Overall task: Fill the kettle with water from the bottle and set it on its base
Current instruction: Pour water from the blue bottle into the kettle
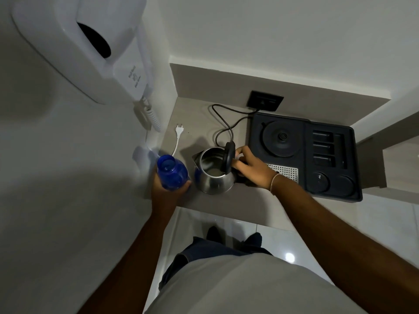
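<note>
With the left hand (169, 189) wrapped around the upright blue bottle (171, 172) and the right hand (251, 167) gripping the open kettle (214, 175) between them, a hasty pour could splash past its narrow mouth onto the counter (199, 125).
</note>
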Demonstrator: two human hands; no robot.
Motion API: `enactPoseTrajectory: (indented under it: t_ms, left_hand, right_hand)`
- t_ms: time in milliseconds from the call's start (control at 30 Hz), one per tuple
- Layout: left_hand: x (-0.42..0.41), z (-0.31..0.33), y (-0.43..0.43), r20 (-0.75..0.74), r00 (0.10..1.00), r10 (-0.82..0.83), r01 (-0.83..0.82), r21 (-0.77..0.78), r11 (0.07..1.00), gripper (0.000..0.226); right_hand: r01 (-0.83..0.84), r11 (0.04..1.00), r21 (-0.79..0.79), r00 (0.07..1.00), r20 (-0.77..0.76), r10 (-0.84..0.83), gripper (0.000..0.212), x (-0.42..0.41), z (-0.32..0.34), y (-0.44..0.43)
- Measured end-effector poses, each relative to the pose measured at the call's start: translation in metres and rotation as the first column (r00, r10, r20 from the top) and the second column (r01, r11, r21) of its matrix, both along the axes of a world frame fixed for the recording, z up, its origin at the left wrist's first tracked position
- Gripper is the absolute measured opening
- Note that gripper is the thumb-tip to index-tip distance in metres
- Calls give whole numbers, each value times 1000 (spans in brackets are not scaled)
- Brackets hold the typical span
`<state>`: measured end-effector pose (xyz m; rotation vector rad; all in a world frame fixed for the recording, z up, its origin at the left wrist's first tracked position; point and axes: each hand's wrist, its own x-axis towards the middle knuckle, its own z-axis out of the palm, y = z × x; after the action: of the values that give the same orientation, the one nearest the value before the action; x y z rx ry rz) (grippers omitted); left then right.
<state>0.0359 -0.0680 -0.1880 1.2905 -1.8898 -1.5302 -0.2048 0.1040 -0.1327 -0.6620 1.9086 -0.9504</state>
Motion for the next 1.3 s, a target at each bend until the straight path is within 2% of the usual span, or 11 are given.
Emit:
enactPoseTrajectory:
  t_ms: [133, 233, 333, 467, 633, 733, 833, 1067, 1300]
  left_hand:
    - [-1, 23, 9, -104, 994, -19, 9, -91, 996, 72]
    - [6, 40, 16, -93, 993, -74, 60, -146, 987, 83]
    - [21, 53, 20, -10, 989, -149, 145, -170, 975, 93]
    - [35, 65, 19, 190, 959, -208, 232, -114, 966, 107]
    - [40, 83, 24, 320, 921, -224, 272, -114, 956, 103]
    - [39, 96, 31, 429, 873, -232, 320, -143, 937, 92]
    - [35, 106, 34, 523, 817, -242, 380, -172, 909, 94]
    - [28, 126, 46, 678, 716, -167, 440, -253, 862, 102]
    - [28, 135, 55, 756, 645, -111, 465, -273, 842, 108]
  right_hand:
    - [-25, 999, -31, 999, 36, 26, 48, -2, -2, 3]
    - [-16, 997, -71, 998, 56, 20, 49, -4, -4, 5]
    - [-39, 995, -91, 997, 57, 44, 49, -7, -5, 8]
    - [-96, 992, -85, 993, 64, 102, 38, -10, 0, 9]
    - [-112, 990, -92, 990, 76, 119, 37, -11, -1, 10]
    - [-116, 989, -89, 990, 73, 123, 33, -12, -5, 10]
    - [-113, 989, -94, 990, 70, 120, 27, -12, -4, 10]
    - [-65, 990, -125, 990, 117, 80, 35, -12, -9, 10]
    - [-60, 993, -107, 991, 116, 72, 42, -13, -11, 10]
